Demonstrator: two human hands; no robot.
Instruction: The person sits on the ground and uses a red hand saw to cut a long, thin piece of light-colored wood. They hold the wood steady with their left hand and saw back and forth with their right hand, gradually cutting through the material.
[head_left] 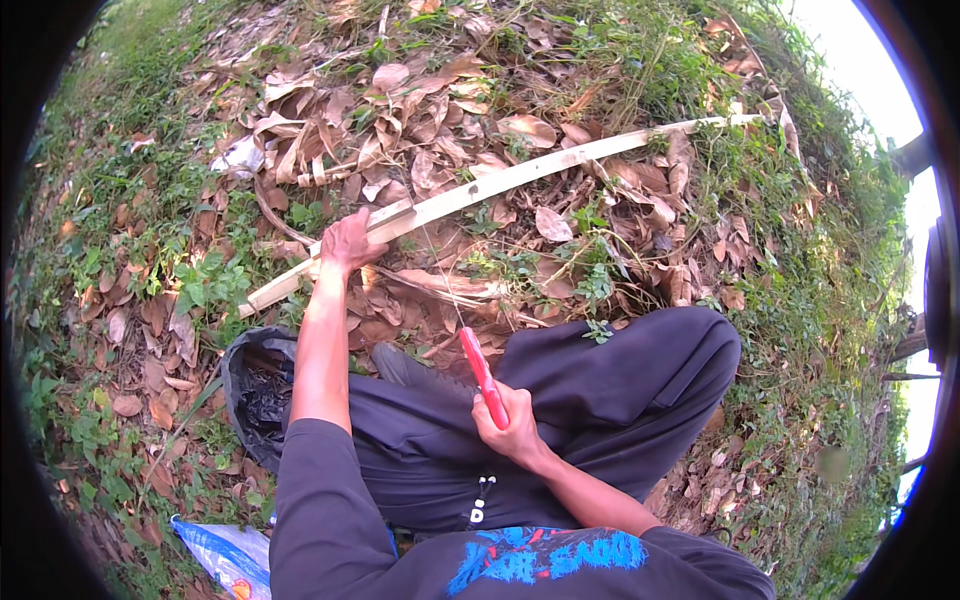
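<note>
A long, pale wooden strip (570, 158) lies slantwise over the leaf litter, from near my left knee up to the far right. My left hand (347, 243) is closed around it toward its left end. Just past that hand, a short piece of pale wood (390, 212) lies along the strip's far edge. My right hand (508, 425), in front of my lap, is wrapped around the red handle of a saw (474, 352). The thin blade shows almost edge-on and reaches up to the strip, a little right of my left hand. Whether its teeth have cut in cannot be seen.
My crossed legs (620, 390) in dark trousers are close below the strip. A black plastic bag (245, 385) stands open by my left forearm. At lower left lies a blue and white sack (222, 550). Dry leaves (420, 150), twigs and green weeds (205, 280) cover the ground.
</note>
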